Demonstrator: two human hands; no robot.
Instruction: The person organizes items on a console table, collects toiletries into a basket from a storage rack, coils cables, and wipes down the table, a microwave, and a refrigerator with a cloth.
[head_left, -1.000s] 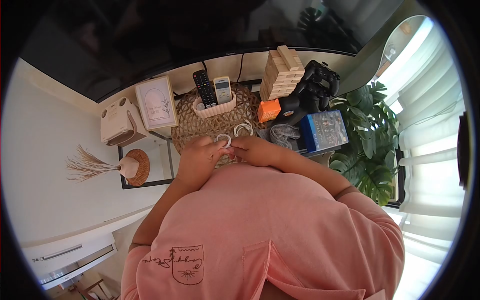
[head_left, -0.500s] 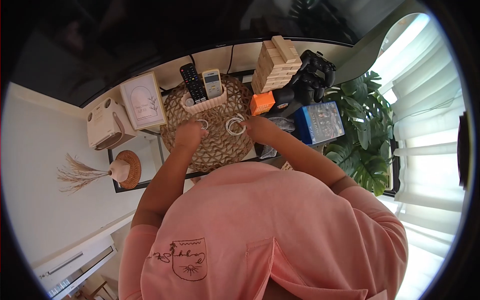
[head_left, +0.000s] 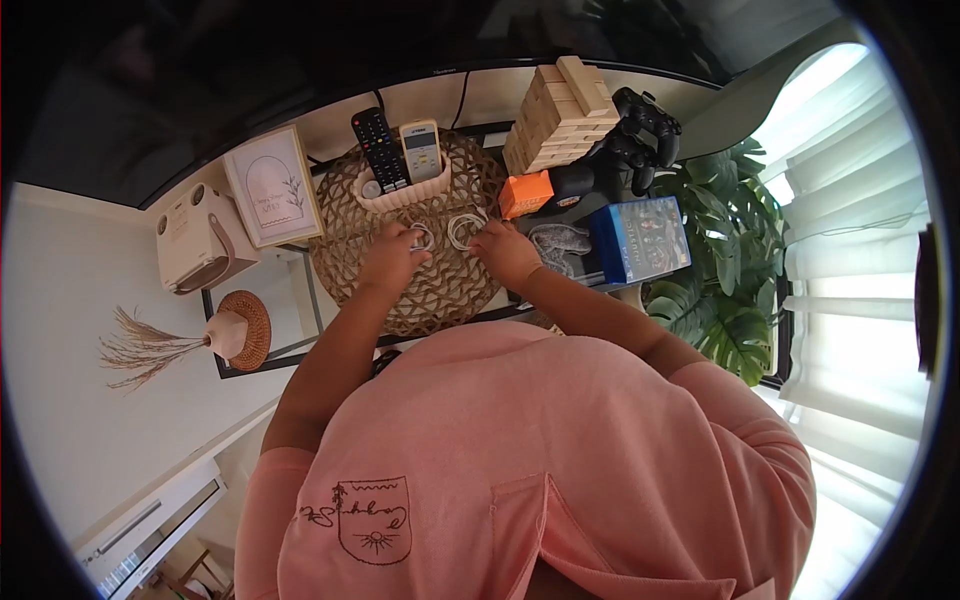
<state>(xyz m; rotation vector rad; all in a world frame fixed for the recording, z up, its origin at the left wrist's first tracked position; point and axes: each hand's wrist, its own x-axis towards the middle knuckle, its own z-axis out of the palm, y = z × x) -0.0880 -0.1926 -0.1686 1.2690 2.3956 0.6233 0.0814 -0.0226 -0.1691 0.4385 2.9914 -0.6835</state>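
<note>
Over the round woven placemat (head_left: 440,295), my left hand (head_left: 394,260) is closed on a small coil of white cable (head_left: 427,236), its fingers at the loop's left side. A wider loop of white cable (head_left: 455,232) is pinched at its right edge by my right hand (head_left: 506,254). Whether the two coils are joined I cannot tell. Just beyond the hands stands a pink ribbed holder (head_left: 412,196) containing a black remote (head_left: 376,148) and a white remote (head_left: 421,150).
Right of the mat are an orange box (head_left: 526,194), a wooden block tower (head_left: 560,115), black game controllers (head_left: 645,130), a blue game case (head_left: 645,240) and a grey bundle (head_left: 560,245). Leftward are a picture frame (head_left: 272,188), a cream box-shaped device (head_left: 203,240) and a vase (head_left: 232,335). A TV (head_left: 300,80) spans the back.
Both hands stay at the coils, with slight shifts of the fingers. My left hand has turned a little and spread more around its coil. The whole view has shifted slightly.
</note>
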